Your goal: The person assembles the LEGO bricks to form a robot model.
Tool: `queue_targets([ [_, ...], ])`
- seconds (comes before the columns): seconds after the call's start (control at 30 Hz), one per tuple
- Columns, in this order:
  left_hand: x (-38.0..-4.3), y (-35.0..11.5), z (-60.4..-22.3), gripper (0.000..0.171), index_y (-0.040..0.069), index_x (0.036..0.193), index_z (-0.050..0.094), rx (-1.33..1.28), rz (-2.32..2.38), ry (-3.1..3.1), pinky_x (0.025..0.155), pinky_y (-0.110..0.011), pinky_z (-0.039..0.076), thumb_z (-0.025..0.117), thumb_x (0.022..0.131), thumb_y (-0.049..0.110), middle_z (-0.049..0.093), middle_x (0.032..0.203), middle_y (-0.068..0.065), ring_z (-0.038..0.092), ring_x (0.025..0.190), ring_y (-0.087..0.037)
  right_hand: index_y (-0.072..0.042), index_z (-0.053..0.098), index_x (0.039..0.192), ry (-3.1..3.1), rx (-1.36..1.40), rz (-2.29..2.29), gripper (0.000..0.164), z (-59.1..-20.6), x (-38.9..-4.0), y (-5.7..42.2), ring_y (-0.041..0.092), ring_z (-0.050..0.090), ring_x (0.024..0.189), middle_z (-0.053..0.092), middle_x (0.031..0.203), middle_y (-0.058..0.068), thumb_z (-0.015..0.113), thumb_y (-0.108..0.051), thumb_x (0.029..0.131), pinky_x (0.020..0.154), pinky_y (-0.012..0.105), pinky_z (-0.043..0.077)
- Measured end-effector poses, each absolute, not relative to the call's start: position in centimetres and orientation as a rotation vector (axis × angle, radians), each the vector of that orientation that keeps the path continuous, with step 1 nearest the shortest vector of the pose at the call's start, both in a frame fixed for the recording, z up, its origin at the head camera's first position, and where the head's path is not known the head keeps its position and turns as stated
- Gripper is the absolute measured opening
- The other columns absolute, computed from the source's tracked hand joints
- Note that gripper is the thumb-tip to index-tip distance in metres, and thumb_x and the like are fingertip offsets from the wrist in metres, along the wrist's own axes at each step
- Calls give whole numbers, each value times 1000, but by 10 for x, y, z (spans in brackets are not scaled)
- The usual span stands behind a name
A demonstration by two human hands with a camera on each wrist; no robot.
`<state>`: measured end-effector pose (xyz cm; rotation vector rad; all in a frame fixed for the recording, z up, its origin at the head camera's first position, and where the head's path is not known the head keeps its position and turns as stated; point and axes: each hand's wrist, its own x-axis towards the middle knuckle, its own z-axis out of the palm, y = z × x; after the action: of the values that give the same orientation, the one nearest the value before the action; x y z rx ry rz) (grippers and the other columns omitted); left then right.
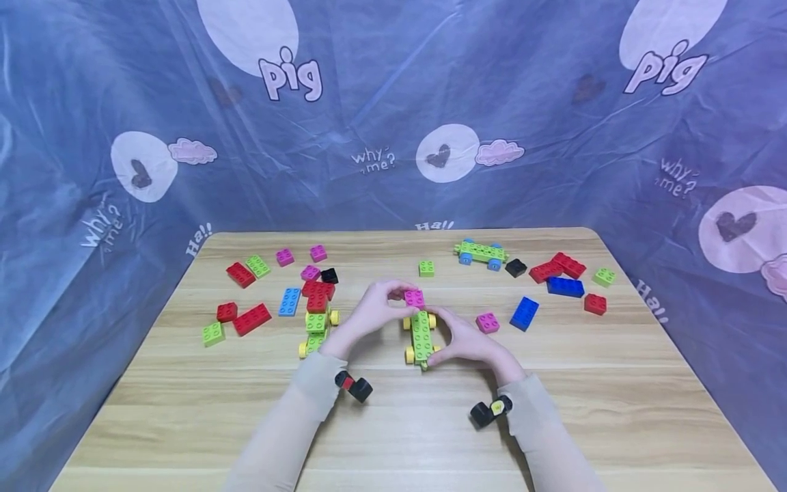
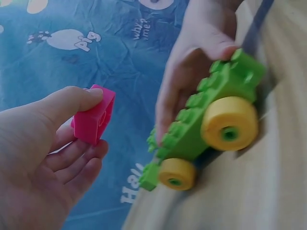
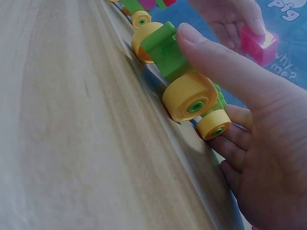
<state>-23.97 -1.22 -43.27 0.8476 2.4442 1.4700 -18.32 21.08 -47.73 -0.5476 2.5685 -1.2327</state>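
Note:
Between thumb and fingers, my left hand (image 1: 376, 307) pinches a pink toy brick (image 1: 415, 298). In the left wrist view that pink brick (image 2: 94, 115) is held clear of the studs. Below it stands a green toy car base (image 1: 421, 338) with yellow wheels. My right hand (image 1: 464, 338) grips this base, the thumb at its near end and the fingers along its far part. The right wrist view shows the thumb (image 3: 192, 33) on the green end. Left of my left hand sits another green car (image 1: 316, 328) on yellow wheels, carrying green and red bricks.
A green car base with blue wheels (image 1: 482, 253) stands at the back right. Loose bricks lie on both sides, among them a blue brick (image 1: 525, 313), a pink brick (image 1: 488, 322), a light blue brick (image 1: 289, 301) and a red brick (image 1: 252, 319). Patterned cloth (image 1: 393, 198) surrounds the table.

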Motion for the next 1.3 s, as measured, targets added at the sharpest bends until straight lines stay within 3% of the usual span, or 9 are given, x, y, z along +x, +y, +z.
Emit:
queue_targets([
  [0.63, -227, -5, -453, 45, 9, 118, 66, 803, 1392, 2446, 96, -38, 49, 80, 78, 23, 65, 118, -7, 61, 109, -24, -12, 31, 149, 2545, -521, -1251, 107, -476, -183, 211, 38, 27, 142, 33, 153, 16, 88, -38, 63, 115, 59, 18],
  [1.3, -224, 0, -460, 47, 5, 118, 66, 776, 1334, 2467, 98, -38, 48, 81, 75, 17, 66, 118, -10, 62, 109, -26, -13, 31, 149, 2538, -524, -1249, 106, -475, -183, 211, 38, 25, 143, 32, 154, 15, 88, -39, 64, 114, 61, 18],
])
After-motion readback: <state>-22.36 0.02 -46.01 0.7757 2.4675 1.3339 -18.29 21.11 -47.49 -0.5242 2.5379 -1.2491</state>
